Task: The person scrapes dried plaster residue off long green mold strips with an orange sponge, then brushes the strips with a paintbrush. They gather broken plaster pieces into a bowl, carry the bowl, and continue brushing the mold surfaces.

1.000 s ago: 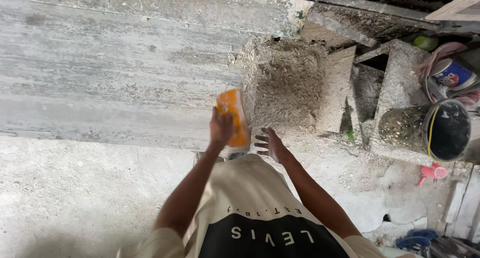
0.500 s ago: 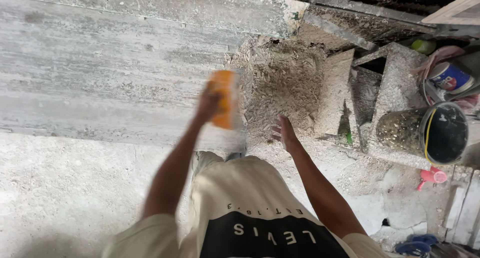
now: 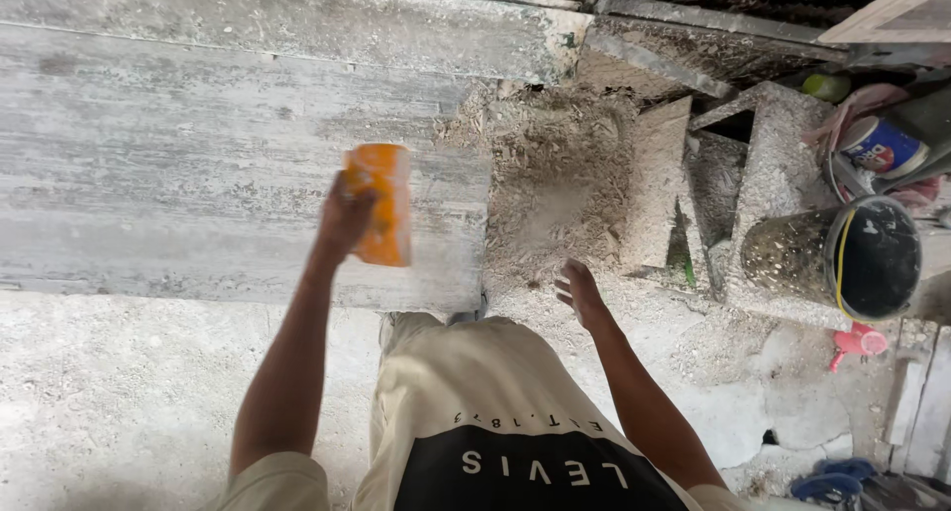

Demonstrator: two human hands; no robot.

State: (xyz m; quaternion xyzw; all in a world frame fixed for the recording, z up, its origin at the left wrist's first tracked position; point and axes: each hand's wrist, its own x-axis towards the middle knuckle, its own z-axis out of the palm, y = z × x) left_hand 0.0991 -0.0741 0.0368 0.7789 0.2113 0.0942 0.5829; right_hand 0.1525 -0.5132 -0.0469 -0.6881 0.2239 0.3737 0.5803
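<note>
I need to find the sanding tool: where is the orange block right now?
In the head view, the orange block is left of centre, gripped in the left hand over the grey slab, beside the sawdust pile.

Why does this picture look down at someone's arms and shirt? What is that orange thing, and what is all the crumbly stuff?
The camera sits on a person's head and looks down, so you see their own arms and shirt from above. There is no machine here, only two bare hands. The left hand has its grip on an orange block, held against a long grey wooden plank; the block looks blurred. The right hand is open, holds nothing, and hangs in the air beside a heap of sawdust, the crumbly stuff. Further right a dark bucket lies on its side, with a small pink thing near it. The ground below is pale and dusty.
</note>
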